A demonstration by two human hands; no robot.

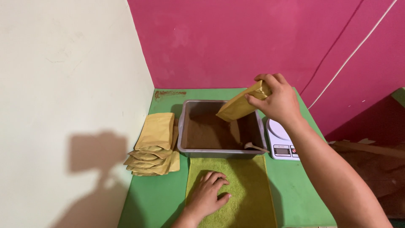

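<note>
My right hand (276, 101) was up in the upper centre-right of the frame, fingers clamped around the top end of a yellow-brown paper pouch (241, 103). Pouch was tilted, lower end pointing down-left over the grey plastic tub (182, 126); couldn't tell if that end touched the contents. Tub sat mid-frame, holding brown powder (206, 128), with a spoon (254, 147) lying in its lower right corner, handle resting against the rim.

My left hand (209, 192) was in the lower centre, palm down, fingers loosely spread, gripping nothing, resting flat on a yellow-green towel (249, 194). Towel lay just below the tub, its upper edge against the tub's near wall.

Right of the tub, under my right wrist: small white kitchen scale (282, 143), just beside the tub wall, partly hidden by my forearm.

Left of the tub: stack of matching yellow-brown pouches (154, 145), lying flat and fanned out, near the left edge of the green worktop (156, 198).

Behind it all: pink wall (236, 42) across the top of the frame, cream wall (63, 84) filling the left.
</note>
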